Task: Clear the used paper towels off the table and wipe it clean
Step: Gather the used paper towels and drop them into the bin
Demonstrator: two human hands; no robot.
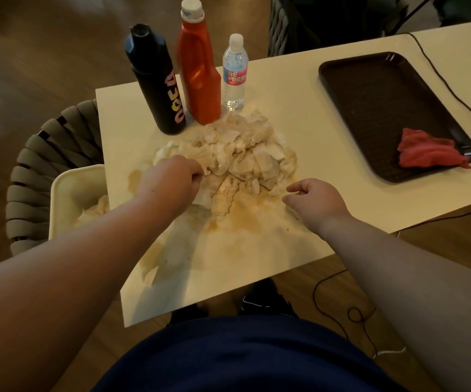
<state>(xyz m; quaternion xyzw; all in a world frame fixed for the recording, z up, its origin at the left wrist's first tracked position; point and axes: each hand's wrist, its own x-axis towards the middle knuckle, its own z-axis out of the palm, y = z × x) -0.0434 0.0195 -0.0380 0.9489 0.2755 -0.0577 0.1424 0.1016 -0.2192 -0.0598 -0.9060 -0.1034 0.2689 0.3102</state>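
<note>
Paper towels [237, 154]: stained heap; bunch inward before lifting.
Left hand [176, 176]: clutching the heap's edge.
Right hand [313, 196]: loosely curled, empty.
Bin [59, 188]: beside table, left.

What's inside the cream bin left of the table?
Crumpled paper towels lie in the bin. Its right side is hidden by the table edge and its near part by the left arm, so how full it is cannot be told.

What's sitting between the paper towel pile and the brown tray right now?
Nothing: in the head view only bare tabletop separates the paper towel pile from the brown tray.
</note>
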